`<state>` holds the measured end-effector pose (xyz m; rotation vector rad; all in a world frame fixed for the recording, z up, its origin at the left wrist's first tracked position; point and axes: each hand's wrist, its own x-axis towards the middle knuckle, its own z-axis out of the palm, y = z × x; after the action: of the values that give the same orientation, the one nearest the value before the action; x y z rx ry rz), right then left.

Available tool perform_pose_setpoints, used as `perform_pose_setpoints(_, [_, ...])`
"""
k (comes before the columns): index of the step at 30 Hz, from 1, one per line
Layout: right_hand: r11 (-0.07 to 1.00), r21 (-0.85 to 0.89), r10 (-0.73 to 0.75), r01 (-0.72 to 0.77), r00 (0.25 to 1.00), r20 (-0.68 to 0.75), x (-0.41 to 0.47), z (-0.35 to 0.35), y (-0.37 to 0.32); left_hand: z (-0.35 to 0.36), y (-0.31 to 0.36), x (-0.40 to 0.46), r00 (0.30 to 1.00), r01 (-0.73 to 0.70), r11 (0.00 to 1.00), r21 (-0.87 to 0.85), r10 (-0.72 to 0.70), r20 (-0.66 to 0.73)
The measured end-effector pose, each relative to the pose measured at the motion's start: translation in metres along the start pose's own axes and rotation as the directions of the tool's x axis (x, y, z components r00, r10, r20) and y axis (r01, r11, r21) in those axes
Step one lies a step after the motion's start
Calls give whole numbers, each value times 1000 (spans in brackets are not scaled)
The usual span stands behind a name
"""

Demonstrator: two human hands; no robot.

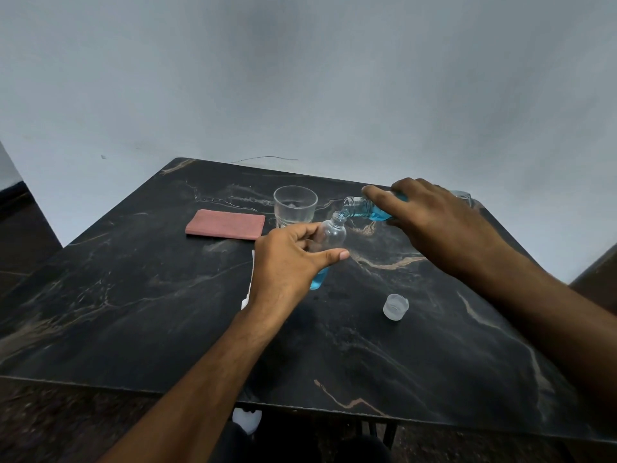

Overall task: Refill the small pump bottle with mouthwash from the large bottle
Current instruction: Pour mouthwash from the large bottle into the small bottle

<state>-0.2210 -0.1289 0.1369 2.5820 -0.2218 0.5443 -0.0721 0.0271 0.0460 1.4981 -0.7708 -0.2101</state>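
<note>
Over the dark marbled worktop (133, 295) two bare hands hold two bottles. His left hand (283, 262) grips one small clear plastic bottle (329, 237), tilted, neck open, with a little blue liquid at its base. His right hand (430, 215) wraps round one large clear bottle of blue mouthwash (362, 208), tipped nearly flat so its open mouth meets the small bottle's neck. Behind them stands one ribbed clear glass tumbler (295, 203); beside it lies one folded pink cloth (225, 223). One translucent white cap (395, 306) rests alone, nearer the front edge.
</note>
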Motion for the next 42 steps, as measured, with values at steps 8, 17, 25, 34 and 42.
perform_pose_setpoints(8, [1000, 2, -6, 6, 1000, 3, 2, -2, -1, -2, 1, 0, 1000, -10, 1000, 22, 11, -14])
perform_pose_setpoints(17, [1000, -3, -13, 13, 1000, 0, 4, -5, -3, -4, 2, -1, 1000, -5, 1000, 22, 5, -9])
perform_pose_setpoints(25, [1000, -2, -21, 21, 1000, 6, 5, -8, -4, -4, 3, -1, 1000, -8, 1000, 5, 8, -15])
perform_pose_setpoints(34, [1000, -6, -23, 24, 1000, 8, 5, -10, -5, -5, 6, -2, 1000, -12, 1000, 7, 12, -13])
perform_pose_setpoints(42, [999, -14, -33, 33, 999, -7, 5, -10, -5, -6, 8, -3, 1000, -1, 1000, 17, 1, -5])
